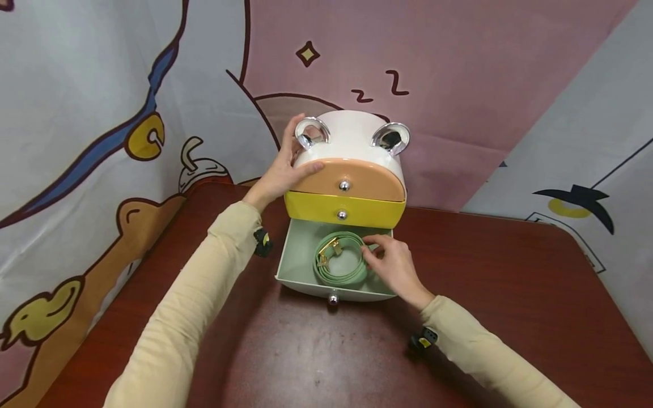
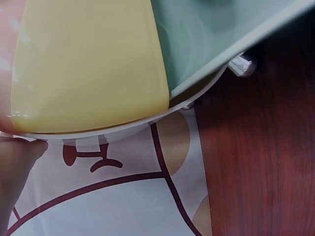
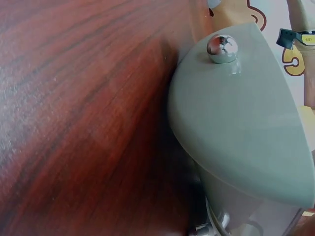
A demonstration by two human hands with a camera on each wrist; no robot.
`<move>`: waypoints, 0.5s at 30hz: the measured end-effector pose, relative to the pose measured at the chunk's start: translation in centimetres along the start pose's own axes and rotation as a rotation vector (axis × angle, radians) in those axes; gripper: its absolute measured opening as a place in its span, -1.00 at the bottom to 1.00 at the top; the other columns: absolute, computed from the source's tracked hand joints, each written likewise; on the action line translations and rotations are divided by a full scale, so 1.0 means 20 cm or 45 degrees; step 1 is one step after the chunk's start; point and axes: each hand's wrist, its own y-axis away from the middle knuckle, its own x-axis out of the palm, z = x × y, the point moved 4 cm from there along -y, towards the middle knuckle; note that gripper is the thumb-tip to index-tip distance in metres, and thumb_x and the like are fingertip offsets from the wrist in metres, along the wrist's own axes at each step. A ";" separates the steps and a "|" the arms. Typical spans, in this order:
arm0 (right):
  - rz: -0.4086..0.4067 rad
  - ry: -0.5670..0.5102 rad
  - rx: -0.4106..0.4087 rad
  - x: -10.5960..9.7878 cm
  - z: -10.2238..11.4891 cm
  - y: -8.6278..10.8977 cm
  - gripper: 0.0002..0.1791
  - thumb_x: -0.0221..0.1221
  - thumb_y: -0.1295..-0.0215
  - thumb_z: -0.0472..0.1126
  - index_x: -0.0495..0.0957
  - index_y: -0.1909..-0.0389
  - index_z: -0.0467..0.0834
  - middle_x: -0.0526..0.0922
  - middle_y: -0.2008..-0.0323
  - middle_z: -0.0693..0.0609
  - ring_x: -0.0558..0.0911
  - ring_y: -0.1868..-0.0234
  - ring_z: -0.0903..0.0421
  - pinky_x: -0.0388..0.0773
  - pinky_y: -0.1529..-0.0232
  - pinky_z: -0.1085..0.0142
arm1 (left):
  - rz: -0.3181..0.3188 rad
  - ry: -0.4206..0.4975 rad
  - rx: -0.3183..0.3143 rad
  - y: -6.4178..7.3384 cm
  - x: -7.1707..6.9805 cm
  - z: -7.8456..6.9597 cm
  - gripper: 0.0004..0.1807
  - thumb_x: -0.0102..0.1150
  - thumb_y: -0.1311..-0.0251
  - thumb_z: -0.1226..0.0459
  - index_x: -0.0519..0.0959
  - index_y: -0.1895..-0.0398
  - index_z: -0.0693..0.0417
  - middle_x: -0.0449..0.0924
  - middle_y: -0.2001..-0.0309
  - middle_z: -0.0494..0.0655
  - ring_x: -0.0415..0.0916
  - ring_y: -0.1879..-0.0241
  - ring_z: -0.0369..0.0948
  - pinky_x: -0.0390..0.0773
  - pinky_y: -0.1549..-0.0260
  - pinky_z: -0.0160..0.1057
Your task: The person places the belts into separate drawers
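Observation:
A small drawer cabinet with a white top and two silver ears stands on the table. My left hand grips its upper left side, thumb across the front of the orange drawer. Below that, the yellow drawer is pushed in. The pale green bottom drawer is pulled out, its round silver knob facing forward. Inside it lies a coiled green belt with a gold buckle. My right hand reaches over the drawer's right side and pinches the coil's right edge between thumb and fingers.
The dark red-brown wooden table extends to both sides and in front of the cabinet. A cartoon-printed cloth hangs close behind it and along the left. Small black devices are strapped on both wrists.

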 end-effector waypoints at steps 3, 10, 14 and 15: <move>0.019 0.041 -0.028 0.00 0.00 0.00 -0.76 0.30 -0.16 -0.28 0.70 0.14 -0.24 0.71 0.30 -0.08 0.63 0.44 0.10 0.50 0.44 0.21 | 0.002 0.005 -0.007 0.00 0.00 0.00 0.04 0.30 -0.19 0.26 -0.26 -0.51 -0.11 0.10 -0.36 0.19 0.24 -0.24 -0.04 0.28 -0.17 -0.14; 0.094 0.063 -0.013 -0.01 0.00 0.01 -0.67 0.28 -0.15 -0.26 0.67 0.04 -0.22 0.67 0.11 -0.11 0.67 0.37 0.11 0.53 0.38 0.15 | 0.011 -0.017 -0.007 0.01 -0.01 0.00 0.04 0.30 -0.19 0.23 -0.26 -0.51 -0.11 0.09 -0.39 0.17 0.21 -0.26 -0.04 0.26 -0.19 -0.11; 0.111 -0.057 0.008 -0.03 0.02 0.02 -0.66 0.27 -0.15 -0.31 0.66 0.02 -0.23 0.63 0.01 -0.13 0.67 0.14 0.02 0.60 0.20 0.14 | 0.016 -0.023 0.004 0.01 0.00 0.00 0.04 0.29 -0.20 0.26 -0.27 -0.51 -0.09 0.08 -0.39 0.22 0.22 -0.26 -0.02 0.27 -0.19 -0.09; 0.110 -0.094 0.005 -0.04 0.03 0.02 -0.67 0.27 -0.14 -0.33 0.66 0.03 -0.24 0.63 0.00 -0.13 0.65 0.08 0.00 0.59 0.15 0.14 | 0.018 -0.022 0.008 0.00 0.00 0.00 0.04 0.28 -0.20 0.28 -0.27 -0.51 -0.09 0.08 -0.38 0.22 0.22 -0.26 -0.01 0.27 -0.18 -0.09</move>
